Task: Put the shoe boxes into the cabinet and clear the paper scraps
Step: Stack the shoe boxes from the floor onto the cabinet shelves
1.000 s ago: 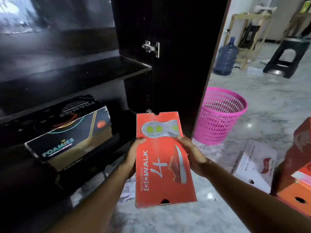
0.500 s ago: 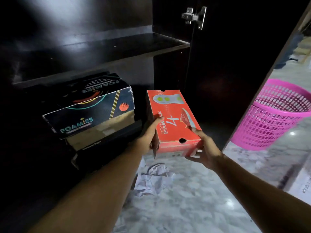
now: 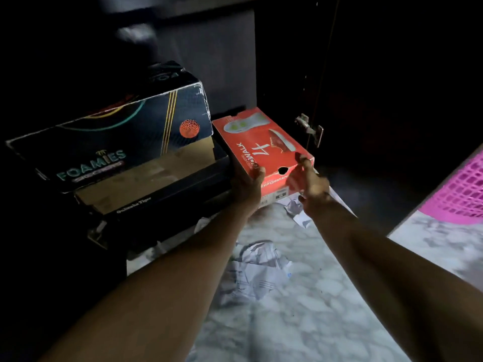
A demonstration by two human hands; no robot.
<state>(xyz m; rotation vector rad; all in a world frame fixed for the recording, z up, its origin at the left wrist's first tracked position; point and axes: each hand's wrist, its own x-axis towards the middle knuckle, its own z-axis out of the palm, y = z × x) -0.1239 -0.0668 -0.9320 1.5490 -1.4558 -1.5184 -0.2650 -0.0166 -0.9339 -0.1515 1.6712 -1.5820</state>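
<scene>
Two hands | left hand [image 3: 247, 182] and right hand [image 3: 308, 180] grip red cardboard box [image 3: 261, 145] (glossy, rectangular) | crumpled paper [image 3: 257, 270] on marble floor [image 3: 313, 309]

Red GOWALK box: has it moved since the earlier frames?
Yes. The red GOWALK box, gripped by the left hand and right hand, went deeper into the cabinet, now beside the FOAMIES box.

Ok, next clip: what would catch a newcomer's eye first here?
The red box at centre, held at its near end by the left hand and right hand at the mouth of the dark cabinet. Just left of it sits a dark Foamies box stacked on other boxes. Crumpled paper lies on the marble floor below, and a pink basket shows at the right edge.
</scene>
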